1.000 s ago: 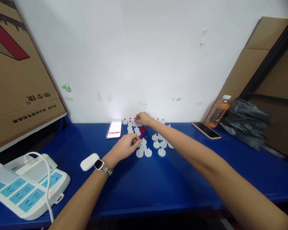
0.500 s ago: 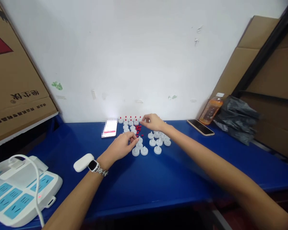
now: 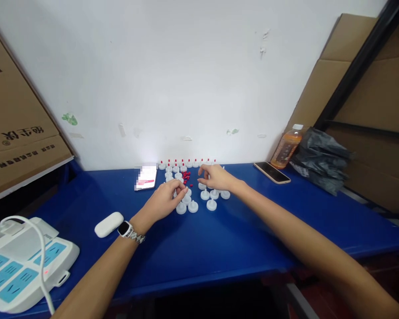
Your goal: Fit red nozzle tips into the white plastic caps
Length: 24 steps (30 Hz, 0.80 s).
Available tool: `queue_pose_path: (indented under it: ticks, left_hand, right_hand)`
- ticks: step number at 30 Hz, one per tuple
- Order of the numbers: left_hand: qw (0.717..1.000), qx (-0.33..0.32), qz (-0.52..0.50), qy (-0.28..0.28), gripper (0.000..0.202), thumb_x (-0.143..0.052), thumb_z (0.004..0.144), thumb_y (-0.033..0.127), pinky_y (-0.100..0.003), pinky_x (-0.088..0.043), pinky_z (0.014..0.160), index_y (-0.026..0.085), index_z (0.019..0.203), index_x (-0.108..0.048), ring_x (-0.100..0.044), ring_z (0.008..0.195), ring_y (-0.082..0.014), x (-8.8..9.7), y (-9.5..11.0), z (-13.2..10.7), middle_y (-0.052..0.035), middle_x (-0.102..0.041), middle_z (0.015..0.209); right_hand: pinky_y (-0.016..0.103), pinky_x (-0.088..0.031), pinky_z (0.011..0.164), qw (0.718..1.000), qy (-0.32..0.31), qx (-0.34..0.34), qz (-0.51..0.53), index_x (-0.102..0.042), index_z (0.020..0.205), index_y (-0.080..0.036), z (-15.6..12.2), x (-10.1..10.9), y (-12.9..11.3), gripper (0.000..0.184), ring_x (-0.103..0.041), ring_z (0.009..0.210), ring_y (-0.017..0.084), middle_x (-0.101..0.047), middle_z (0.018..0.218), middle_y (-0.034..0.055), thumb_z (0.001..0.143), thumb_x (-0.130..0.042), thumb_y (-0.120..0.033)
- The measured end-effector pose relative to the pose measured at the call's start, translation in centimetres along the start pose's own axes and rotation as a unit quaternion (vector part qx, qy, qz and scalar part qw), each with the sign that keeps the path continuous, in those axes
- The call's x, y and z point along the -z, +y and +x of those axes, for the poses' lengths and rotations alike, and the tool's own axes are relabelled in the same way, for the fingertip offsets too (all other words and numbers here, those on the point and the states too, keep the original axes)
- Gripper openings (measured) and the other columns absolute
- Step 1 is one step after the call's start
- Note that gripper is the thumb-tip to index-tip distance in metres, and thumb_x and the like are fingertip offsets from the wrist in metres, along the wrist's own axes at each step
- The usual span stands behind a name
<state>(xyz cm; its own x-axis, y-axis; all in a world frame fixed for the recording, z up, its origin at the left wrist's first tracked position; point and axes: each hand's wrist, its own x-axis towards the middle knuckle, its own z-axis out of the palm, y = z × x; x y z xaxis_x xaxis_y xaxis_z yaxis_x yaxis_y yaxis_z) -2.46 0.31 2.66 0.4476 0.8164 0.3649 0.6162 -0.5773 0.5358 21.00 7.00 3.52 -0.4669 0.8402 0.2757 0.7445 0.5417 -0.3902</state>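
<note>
Several small white round caps [image 3: 193,206] with a stem on top lie in a cluster on the blue table [image 3: 219,239]. A pile of tiny red bits [image 3: 186,176] sits behind them, and a row of white caps topped with red [image 3: 182,163] stands along the wall. My left hand [image 3: 166,200], with a watch on its wrist, is curled and pinches one white cap at the cluster's left side. My right hand [image 3: 215,177] hovers over the cluster's far right part, its fingers loosely bent and pointing left toward the red bits. I cannot make out whether it holds anything.
A lit phone [image 3: 146,177] lies left of the caps, a white case [image 3: 108,224] nearer me. A white power strip [image 3: 20,266] with a cable sits at the front left. A dark phone [image 3: 271,172], an orange drink bottle [image 3: 286,146] and a black bag [image 3: 322,159] are at the right. Cardboard boxes [image 3: 16,124] flank both sides.
My right hand has drawn back from the row at the wall to above the cluster. My left hand stays at the caps. The view has shifted right and down.
</note>
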Motion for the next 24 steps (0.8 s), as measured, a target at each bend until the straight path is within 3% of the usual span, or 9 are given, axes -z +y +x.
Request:
queue_pose_path:
  ticks: [3, 5, 9, 11, 15, 19, 21, 24]
  left_hand:
    - [1.000, -0.003, 0.001, 0.001, 0.029, -0.046, 0.097, 0.043, -0.029, -0.040, 0.064, 0.020, 0.090, -0.062, -0.054, 0.070, -0.0153, 0.0, -0.1, 0.0, -0.0021, -0.063, 0.083]
    - [1.000, -0.011, 0.003, 0.019, 0.026, -0.047, 0.097, 0.042, -0.030, -0.042, 0.068, 0.020, 0.093, -0.061, -0.055, 0.075, -0.0163, -0.1, -0.1, 0.0, -0.0028, -0.062, 0.087]
    - [0.995, -0.029, 0.014, 0.097, 0.028, -0.053, 0.095, 0.041, -0.031, -0.045, 0.077, 0.021, 0.114, -0.055, -0.056, 0.091, -0.0189, -0.2, -0.1, 0.0, -0.0063, -0.059, 0.107]
    - [0.993, -0.025, 0.007, 0.111, 0.035, -0.053, 0.094, 0.042, -0.031, -0.045, 0.076, 0.021, 0.123, -0.050, -0.057, 0.092, -0.0194, -0.2, 0.0, 0.0, -0.0072, -0.059, 0.113]
    - [0.998, 0.004, -0.021, 0.066, 0.027, -0.045, 0.098, 0.045, -0.029, -0.041, 0.065, 0.020, 0.107, -0.052, -0.056, 0.074, -0.0171, -0.1, 0.0, 0.0, -0.0025, -0.061, 0.090]
    - [0.998, 0.031, -0.043, 0.032, 0.029, -0.042, 0.099, 0.049, -0.028, -0.037, 0.059, 0.021, 0.101, -0.050, -0.052, 0.063, -0.0152, 0.2, -0.5, 0.0, 0.0017, -0.056, 0.074]
    - [0.998, 0.035, -0.035, 0.028, 0.030, -0.042, 0.098, 0.049, -0.027, -0.036, 0.059, 0.021, 0.100, -0.050, -0.051, 0.062, -0.0152, 0.3, -0.8, 0.0, 0.0020, -0.054, 0.072]
    - [0.999, 0.038, -0.020, 0.026, 0.031, -0.042, 0.098, 0.050, -0.027, -0.036, 0.058, 0.020, 0.099, -0.051, -0.050, 0.061, -0.0152, 0.4, -1.0, -0.1, 0.0022, -0.052, 0.070]
  right_hand:
    - [0.024, -0.040, 0.062, 1.000, -0.018, 0.009, 0.010, -0.068, 0.080, -0.015, 0.5, -0.1, -0.1, 0.005, -0.060, 0.065, 0.014, -0.070, 0.071, 0.0023, 0.077, -0.064, -0.013]
    - [0.024, -0.040, 0.061, 0.998, -0.011, 0.016, 0.054, -0.067, 0.074, -0.015, 0.7, 0.1, -0.6, 0.007, -0.060, 0.064, 0.013, -0.069, 0.069, 0.0024, 0.077, -0.062, -0.011]
    - [0.023, -0.044, 0.061, 0.976, 0.037, 0.027, 0.211, -0.068, 0.079, -0.014, 0.6, 0.9, -3.6, 0.007, -0.059, 0.064, 0.012, -0.067, 0.070, 0.0018, 0.080, -0.063, -0.019]
    - [0.024, -0.045, 0.061, 0.957, 0.029, 0.038, 0.286, -0.068, 0.082, -0.013, 0.3, 1.2, -5.5, 0.012, -0.059, 0.064, 0.012, -0.067, 0.069, 0.0016, 0.081, -0.065, -0.025]
    - [0.025, -0.048, 0.066, 0.933, -0.005, 0.073, 0.351, -0.067, 0.086, -0.014, 0.3, 1.2, -7.3, 0.016, -0.063, 0.067, 0.013, -0.069, 0.072, 0.0022, 0.084, -0.065, -0.029]
    - [0.025, -0.047, 0.068, 0.961, 0.009, 0.054, 0.270, -0.066, 0.097, -0.013, 1.6, 0.0, -4.8, 0.016, -0.063, 0.069, 0.013, -0.070, 0.075, 0.0029, 0.088, -0.058, -0.024]
    - [0.024, -0.044, 0.067, 0.987, -0.024, 0.043, 0.153, -0.069, 0.089, -0.013, 2.2, -0.8, -3.0, 0.011, -0.061, 0.069, 0.013, -0.071, 0.078, 0.0038, 0.082, -0.062, -0.017]
    - [0.023, -0.041, 0.065, 0.995, -0.087, 0.041, 0.033, -0.071, 0.086, -0.012, 2.8, -1.8, -1.6, 0.010, -0.060, 0.068, 0.013, -0.071, 0.080, 0.0046, 0.077, -0.067, -0.014]
